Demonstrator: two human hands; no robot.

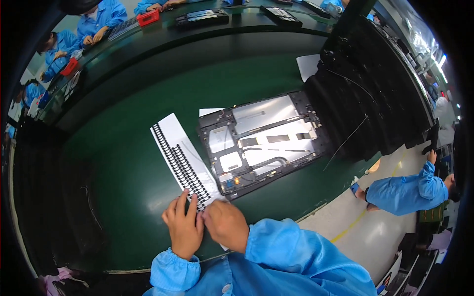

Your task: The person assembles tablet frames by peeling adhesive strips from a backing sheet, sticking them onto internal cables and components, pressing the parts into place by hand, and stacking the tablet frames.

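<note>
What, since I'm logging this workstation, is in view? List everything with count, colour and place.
Work table: 1, green, centre
Electronic unit: 1, black and silver, table
Sheet: 1, white with black pieces in rows, left of unit
White pieces: 2, white, beyond unit
Sheeting: 2, black, table's left and right
Far bench: 1, dark, top
Bins: 2, red, far bench
Frames: several, black, far bench
Co-workers: several, blue clothing, far bench; another, right
Floor line: 1, yellow, right
Left hand: 1, blue sleeve, on sheet
Right hand: 1, blue sleeve, sheet's near end
</note>
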